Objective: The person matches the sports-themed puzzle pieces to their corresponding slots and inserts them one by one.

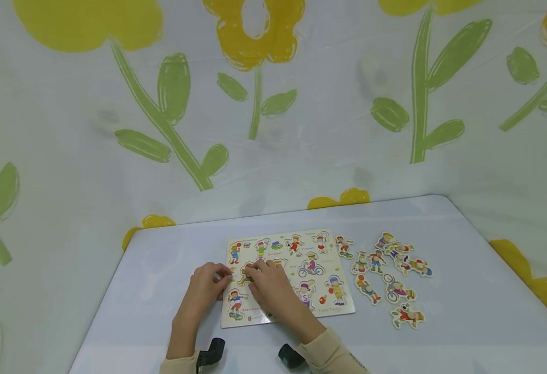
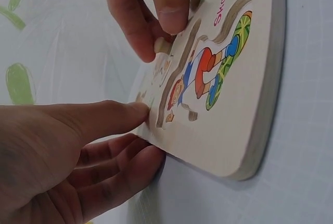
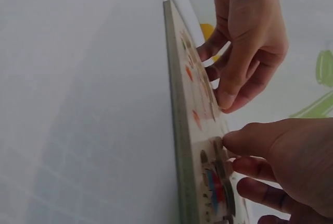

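A pale wooden puzzle board (image 1: 348,308) with sports figures and printed words lies on the table in front of me. At its left edge, my left hand (image 1: 206,284) grips the board, thumb on the top and fingers bent against the side. Over the left middle of the board, my right hand (image 1: 272,285) pinches a small puzzle piece (image 1: 243,274); its wooden knob (image 2: 163,45) shows at the fingertips in the left wrist view. Part of that piece is hidden by the fingers. Near the left hand, a skateboarder picture (image 2: 205,65) sits inside a cut-out recess.
Right of the board lie several loose cut-out figures, among them a cyclist (image 1: 397,289), a footballer (image 1: 407,316) and a skateboarder (image 1: 344,246). Some overlap in a pile. The white table (image 1: 170,249) backs onto a flower-printed cloth (image 1: 301,166).
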The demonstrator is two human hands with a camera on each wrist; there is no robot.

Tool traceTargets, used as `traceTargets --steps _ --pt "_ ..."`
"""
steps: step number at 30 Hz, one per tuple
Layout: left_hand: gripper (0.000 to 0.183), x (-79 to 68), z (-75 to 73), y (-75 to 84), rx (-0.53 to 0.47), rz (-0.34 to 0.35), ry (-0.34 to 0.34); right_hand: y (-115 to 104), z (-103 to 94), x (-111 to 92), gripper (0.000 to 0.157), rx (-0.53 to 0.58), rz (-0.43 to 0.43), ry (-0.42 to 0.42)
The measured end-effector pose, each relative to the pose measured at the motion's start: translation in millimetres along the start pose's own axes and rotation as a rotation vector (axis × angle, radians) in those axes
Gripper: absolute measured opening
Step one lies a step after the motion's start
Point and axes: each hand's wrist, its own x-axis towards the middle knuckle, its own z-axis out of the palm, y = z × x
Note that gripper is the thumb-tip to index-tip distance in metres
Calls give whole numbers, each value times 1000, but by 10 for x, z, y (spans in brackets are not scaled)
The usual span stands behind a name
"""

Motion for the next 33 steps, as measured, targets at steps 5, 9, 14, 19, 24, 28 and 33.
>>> traceTargets --steps 5,9,14,19,24,28,33 --pt "11 -1 -5 -4 2 6 -7 35 -37 -8 42 16 -28 -48" --pt "11 7 -9 -4 2 15 -13 58 -68 -2 46 31 -50 -78" --pt "10 2 -11 -29 -6 -9 -9 52 -96 -3 46 41 -75 -88" --pt "10 38 13 -40 -26 -9 -14 109 -138 -1 47 80 -85 -129" --pt "10 55 22 -50 -25 -14 -16 290 -189 -2 50 211 -38 -212" --pt "10 45 24 -50 -48 -27 -16 457 -298 3 46 242 14 -210" --pt "12 16 -7 -65 -60 -40 -23 602 -401 12 38 272 97 -176"
